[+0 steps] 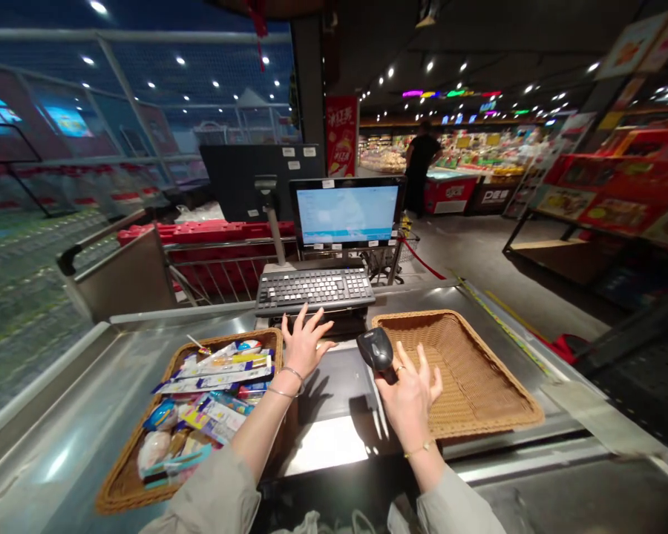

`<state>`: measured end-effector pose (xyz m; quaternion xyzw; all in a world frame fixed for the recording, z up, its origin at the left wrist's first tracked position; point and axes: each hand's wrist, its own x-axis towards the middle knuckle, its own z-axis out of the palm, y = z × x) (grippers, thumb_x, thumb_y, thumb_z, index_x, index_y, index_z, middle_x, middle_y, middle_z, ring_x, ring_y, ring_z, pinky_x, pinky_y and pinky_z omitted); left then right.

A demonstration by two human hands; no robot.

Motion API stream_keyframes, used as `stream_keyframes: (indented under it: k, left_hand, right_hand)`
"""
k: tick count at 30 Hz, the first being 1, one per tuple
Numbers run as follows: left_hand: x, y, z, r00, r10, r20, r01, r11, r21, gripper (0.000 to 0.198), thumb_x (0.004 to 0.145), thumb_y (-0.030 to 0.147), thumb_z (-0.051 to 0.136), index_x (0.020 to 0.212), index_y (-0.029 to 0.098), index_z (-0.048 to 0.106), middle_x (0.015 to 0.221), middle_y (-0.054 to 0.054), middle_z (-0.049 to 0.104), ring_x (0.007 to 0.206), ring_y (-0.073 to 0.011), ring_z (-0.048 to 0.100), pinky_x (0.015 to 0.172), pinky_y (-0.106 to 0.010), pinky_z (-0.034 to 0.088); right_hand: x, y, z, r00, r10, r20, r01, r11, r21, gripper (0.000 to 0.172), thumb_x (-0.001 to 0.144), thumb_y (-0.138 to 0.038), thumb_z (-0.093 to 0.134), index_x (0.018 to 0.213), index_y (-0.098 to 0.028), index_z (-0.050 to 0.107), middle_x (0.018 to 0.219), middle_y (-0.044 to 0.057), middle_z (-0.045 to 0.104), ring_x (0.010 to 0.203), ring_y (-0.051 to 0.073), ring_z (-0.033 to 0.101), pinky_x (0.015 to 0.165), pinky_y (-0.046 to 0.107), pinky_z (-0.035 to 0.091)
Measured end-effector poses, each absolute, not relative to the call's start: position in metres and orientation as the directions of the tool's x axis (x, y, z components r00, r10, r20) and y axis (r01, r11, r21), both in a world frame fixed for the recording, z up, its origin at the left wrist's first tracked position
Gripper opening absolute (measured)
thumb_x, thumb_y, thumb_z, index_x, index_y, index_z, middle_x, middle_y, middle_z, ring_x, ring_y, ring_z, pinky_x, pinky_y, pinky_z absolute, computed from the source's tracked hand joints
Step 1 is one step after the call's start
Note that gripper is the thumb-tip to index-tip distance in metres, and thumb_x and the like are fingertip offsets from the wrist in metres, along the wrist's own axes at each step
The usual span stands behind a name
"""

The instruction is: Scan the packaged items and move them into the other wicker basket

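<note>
My left hand is open, fingers spread, just in front of the black keyboard. It holds nothing. My right hand is also open with its fingers apart, close beside a black handheld barcode scanner; whether the thumb touches the scanner is hard to see. A wicker basket on the left holds several packaged snacks, including long thin packets, a blue round item and a lollipop. On the right lies another wicker basket, with nothing in it.
A lit monitor stands behind the keyboard, next to the dark back of another screen. The metal counter runs around the baskets. Farther off are red shopping carts, a person in black and a product rack.
</note>
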<state>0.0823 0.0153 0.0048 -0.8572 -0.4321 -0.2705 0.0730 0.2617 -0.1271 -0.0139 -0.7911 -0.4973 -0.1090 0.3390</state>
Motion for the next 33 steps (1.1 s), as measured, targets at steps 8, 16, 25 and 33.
stream_keyframes:
  k: [8,16,25,33]
  left_hand:
    - [0.019,0.010,-0.006,0.367,0.779,0.509,0.861,-0.491,0.130,0.038,0.080,0.043,0.068,0.117,0.037,0.064,0.142,-0.004,0.053,0.141,-0.0338,0.030,0.111,-0.069,0.009]
    - [-0.043,0.005,-0.016,0.242,0.839,0.488,0.929,-0.345,0.134,0.032,0.080,0.038,0.067,0.113,0.036,0.066,0.140,-0.004,0.055,0.139,-0.0350,0.033,0.110,-0.071,0.008]
    - [-0.118,0.007,-0.019,0.139,0.893,0.428,0.981,-0.183,0.063,0.029,0.084,0.042,0.061,0.112,0.035,0.068,0.142,-0.003,0.053,0.141,-0.0345,0.030,0.111,-0.070,0.004]
    - [-0.168,0.015,-0.011,0.064,0.957,0.285,0.996,-0.080,0.046,0.037,0.087,0.056,0.051,0.111,0.035,0.068,0.143,-0.002,0.051,0.142,-0.0362,0.025,0.108,-0.073,0.000]
  right_hand:
    - [0.225,-0.109,-0.020,0.367,0.779,0.508,0.895,-0.148,-0.421,0.030,0.078,-0.032,0.057,0.106,-0.028,0.067,0.131,0.001,0.060,0.137,0.030,0.031,0.107,0.056,0.014]
    - [0.192,-0.095,-0.019,0.283,0.827,0.485,0.905,-0.063,-0.421,0.027,0.077,-0.030,0.058,0.102,-0.027,0.069,0.130,0.002,0.061,0.137,0.031,0.031,0.107,0.056,0.014]
    - [0.169,-0.083,-0.022,0.203,0.838,0.506,0.915,0.022,-0.403,0.025,0.076,-0.028,0.057,0.098,-0.026,0.068,0.129,0.003,0.062,0.137,0.031,0.029,0.107,0.057,0.011]
    - [0.159,-0.076,-0.029,0.176,0.846,0.502,0.913,0.051,-0.405,0.028,0.077,-0.028,0.056,0.102,-0.026,0.068,0.131,0.004,0.060,0.138,0.033,0.028,0.107,0.059,0.010]
